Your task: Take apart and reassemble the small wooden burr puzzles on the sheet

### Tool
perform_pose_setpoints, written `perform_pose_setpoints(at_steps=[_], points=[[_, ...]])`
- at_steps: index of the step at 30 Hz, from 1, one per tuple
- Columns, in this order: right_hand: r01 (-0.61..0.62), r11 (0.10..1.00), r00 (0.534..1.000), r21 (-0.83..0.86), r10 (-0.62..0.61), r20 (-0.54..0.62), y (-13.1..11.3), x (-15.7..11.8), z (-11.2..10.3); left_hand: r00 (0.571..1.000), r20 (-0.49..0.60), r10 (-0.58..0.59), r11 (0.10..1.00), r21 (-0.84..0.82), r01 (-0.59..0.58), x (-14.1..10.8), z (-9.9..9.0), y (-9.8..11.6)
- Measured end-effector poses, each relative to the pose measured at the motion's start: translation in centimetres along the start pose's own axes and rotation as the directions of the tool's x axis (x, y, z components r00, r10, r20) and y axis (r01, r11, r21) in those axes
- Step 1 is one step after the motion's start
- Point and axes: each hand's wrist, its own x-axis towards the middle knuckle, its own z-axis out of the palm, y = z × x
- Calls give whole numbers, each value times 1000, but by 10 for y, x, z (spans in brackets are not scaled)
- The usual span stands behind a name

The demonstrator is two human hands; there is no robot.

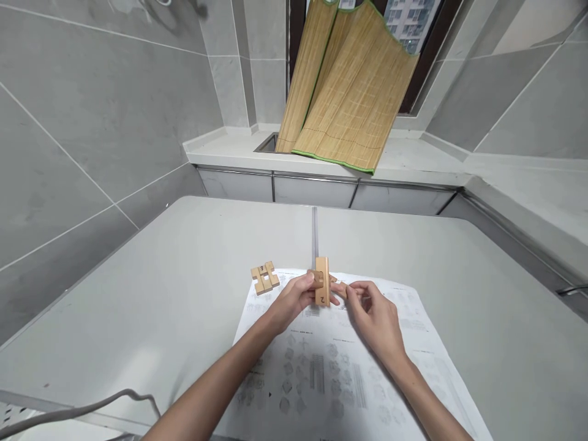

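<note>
Above the far part of a printed sheet point(307, 367), my left hand point(296, 294) is closed on wooden puzzle pieces, its thumb pressing a darker block. One upright piece point(322, 282) among them carries a number 2. From the right, my right hand point(374, 309) pinches a small wooden piece point(342, 289) that reaches toward the held ones; whether they touch I cannot tell. Left of my hands, notched wooden pieces point(265, 277) lie together at the sheet's upper left corner, with a mark on one.
The sheet lies on a pale folding table point(202, 257) with a seam down its middle. Beyond it, a bamboo mat point(353, 92) leans over a counter point(413, 156) below a window. A grey cable point(92, 405) runs along the lower left.
</note>
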Motion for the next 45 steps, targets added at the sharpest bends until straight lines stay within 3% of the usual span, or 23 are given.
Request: perform_pose_setpoints(at_steps=[6, 10, 14, 18, 22, 26, 45], points=[[184, 970, 983, -157, -183, 16, 10, 1, 4, 999, 10, -40, 999, -24, 40, 0, 2, -1], [201, 956, 979, -215, -206, -2, 11, 2, 4, 998, 27, -56, 998, 1, 56, -1, 3, 0], [291, 954, 951, -75, -297, -83, -2, 0, -2, 997, 39, -64, 998, 9, 64, -1, 1, -3], [415, 905, 906, 89, -420, 44, -14, -8, -4, 997, 28, -75, 996, 42, 74, -1, -1, -7], [415, 901, 885, 129, -432, 171, -14, -12, 0, 993, 82, -90, 993, 80, 83, -3, 2, -3], [389, 917, 909, 89, -398, 125, -11, -9, 3, 985, 141, -94, 987, 144, 74, -3, 3, -2], [561, 815, 828, -144, -555, 83, -3, -2, -1, 998, 22, -62, 967, 249, 55, -1, -2, -13]])
